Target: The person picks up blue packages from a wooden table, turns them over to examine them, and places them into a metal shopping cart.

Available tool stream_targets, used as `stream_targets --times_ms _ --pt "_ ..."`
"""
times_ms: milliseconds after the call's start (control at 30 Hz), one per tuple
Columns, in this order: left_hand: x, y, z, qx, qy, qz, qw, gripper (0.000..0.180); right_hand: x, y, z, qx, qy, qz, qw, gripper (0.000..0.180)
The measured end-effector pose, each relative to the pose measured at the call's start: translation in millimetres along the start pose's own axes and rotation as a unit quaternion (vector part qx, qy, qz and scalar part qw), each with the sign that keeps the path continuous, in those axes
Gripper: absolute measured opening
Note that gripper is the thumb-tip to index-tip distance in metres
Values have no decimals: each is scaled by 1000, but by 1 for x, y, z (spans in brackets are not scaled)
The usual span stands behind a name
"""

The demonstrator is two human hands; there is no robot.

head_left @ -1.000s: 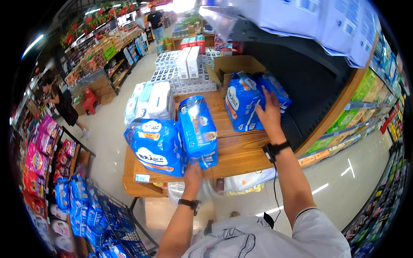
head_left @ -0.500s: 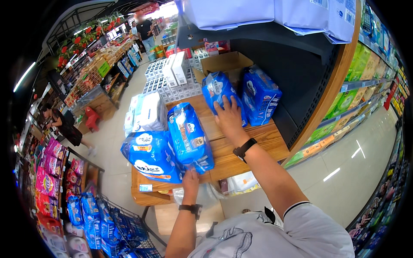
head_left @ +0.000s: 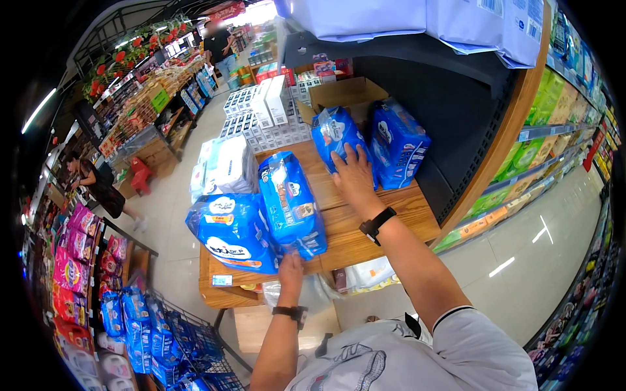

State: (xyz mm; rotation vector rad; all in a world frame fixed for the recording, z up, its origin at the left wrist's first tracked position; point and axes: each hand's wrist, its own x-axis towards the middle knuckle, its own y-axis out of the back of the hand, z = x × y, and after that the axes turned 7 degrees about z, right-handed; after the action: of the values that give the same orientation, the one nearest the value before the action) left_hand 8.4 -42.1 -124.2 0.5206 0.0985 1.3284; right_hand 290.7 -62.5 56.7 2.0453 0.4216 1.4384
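Several blue plastic-wrapped packs, which look like diapers, stand on a wooden shelf board (head_left: 407,218). My right hand (head_left: 354,174) rests on the front of one blue pack (head_left: 334,128), fingers spread. Close to its right stands another blue pack (head_left: 399,146). My left hand (head_left: 291,272) is at the board's front edge, its fingers closed at the near lower end of the middle blue pack (head_left: 291,199). Left of that pack is a wider blue pack (head_left: 231,228), with a white pack (head_left: 225,166) behind it.
An opened cardboard box (head_left: 345,93) and stacked white boxes (head_left: 274,104) stand behind the packs. A dark upper shelf (head_left: 398,55) holding pale purple packs (head_left: 365,16) overhangs the right side. At lower left is a wire rack (head_left: 195,339) with blue packs. Other people stand farther off.
The view has shifted slightly. Both hands stay at the same packs, with the right hand still spread on its pack. In the background, a person at the left has moved a little.
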Motion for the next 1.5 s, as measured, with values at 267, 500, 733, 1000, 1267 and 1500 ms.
stream_targets --times_ms 267,500,733,1000,1267,1500 --pt "-1 0 9 -23 25 -12 999 33 2 4 5 14 -25 -19 999 48" --pt "-2 0 13 17 17 -11 1000 32 4 2 24 51 -11 34 998 33" --pt "1 -15 -16 50 -44 43 997 38 13 3 40 102 -3 86 991 13" --pt "-5 -18 -11 88 -32 69 993 37 3 19 43 239 39 43 969 6" --pt "-2 -20 23 139 -40 18 989 25 49 -84 100 214 82 75 970 12" --pt "-18 -43 3 69 -76 129 986 23 27 6 44 295 69 -31 953 52"
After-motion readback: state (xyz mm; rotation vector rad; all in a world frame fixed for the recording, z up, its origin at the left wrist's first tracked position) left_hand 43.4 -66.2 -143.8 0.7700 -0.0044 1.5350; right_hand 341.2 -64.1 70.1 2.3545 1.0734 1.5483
